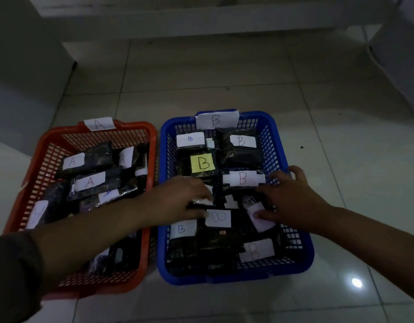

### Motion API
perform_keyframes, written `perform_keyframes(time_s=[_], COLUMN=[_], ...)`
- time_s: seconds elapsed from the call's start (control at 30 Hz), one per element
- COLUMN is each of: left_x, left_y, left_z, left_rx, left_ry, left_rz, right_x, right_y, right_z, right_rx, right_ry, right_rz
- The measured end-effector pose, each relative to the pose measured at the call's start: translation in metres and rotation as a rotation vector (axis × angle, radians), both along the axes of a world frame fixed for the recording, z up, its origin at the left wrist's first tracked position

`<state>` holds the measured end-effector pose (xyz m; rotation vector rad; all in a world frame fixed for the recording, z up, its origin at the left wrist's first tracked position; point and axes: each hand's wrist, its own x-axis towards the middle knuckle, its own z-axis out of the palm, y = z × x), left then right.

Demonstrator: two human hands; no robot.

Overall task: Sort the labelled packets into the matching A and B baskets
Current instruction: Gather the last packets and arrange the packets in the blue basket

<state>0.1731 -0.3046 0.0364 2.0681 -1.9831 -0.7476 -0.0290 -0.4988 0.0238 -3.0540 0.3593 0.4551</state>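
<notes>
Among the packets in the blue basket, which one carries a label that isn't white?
The packet with the yellow B label, in the far left part of the blue basket, just beyond the left hand. Every other label visible there is white.

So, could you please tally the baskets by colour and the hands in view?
Red basket: 1
Blue basket: 1
Hands: 2, the left hand and the right hand
Total: 4
</notes>
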Motion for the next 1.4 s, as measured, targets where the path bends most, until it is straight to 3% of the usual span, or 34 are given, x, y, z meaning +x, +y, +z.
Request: perform_keyframes(time_s=[0.07, 0.2, 0.4, 0.57, 0.8, 1.0, 1.23, 1.4], left_x=[-0.011, -0.007, 0.012, 0.013, 0.024, 0.022, 0.022, 0.018], left_y=[0.004, -0.006, -0.01, -0.01, -0.014, -0.021, -0.021, -0.028], left_z=[-0.006, 0.002, 0.015, 0.017, 0.039, 0.034, 0.028, 0.026], left_rx=[0.144, 0.319, 0.52, 0.455, 0.267, 0.235, 0.2, 0.141], left_ry=[-0.031, 0.041, 0.08, 0.051, 0.282, 0.282, 0.404, 0.244], left_rz=[-0.096, -0.077, -0.18, -0.136, 0.146, 0.35, 0.398, 0.304], right_x=[-0.003, -0.002, 0.002, 0.0, 0.012, 0.017, 0.023, 0.026], right_y=[0.007, 0.018, 0.02, 0.019, 0.001, 0.003, 0.006, -0.013], right_z=[-0.003, 0.0, 0.006, 0.007, 0.032, 0.03, 0.027, 0.034], right_rx=[0.013, 0.019, 0.093, 0.195, 0.443, 0.473, 0.363, 0.8], right_ry=[0.039, 0.091, 0.027, -0.094, -0.341, -0.369, -0.401, -0.47], right_rz=[0.003, 0.002, -0.126, -0.244, -0.539, -0.505, -0.387, -0.566])
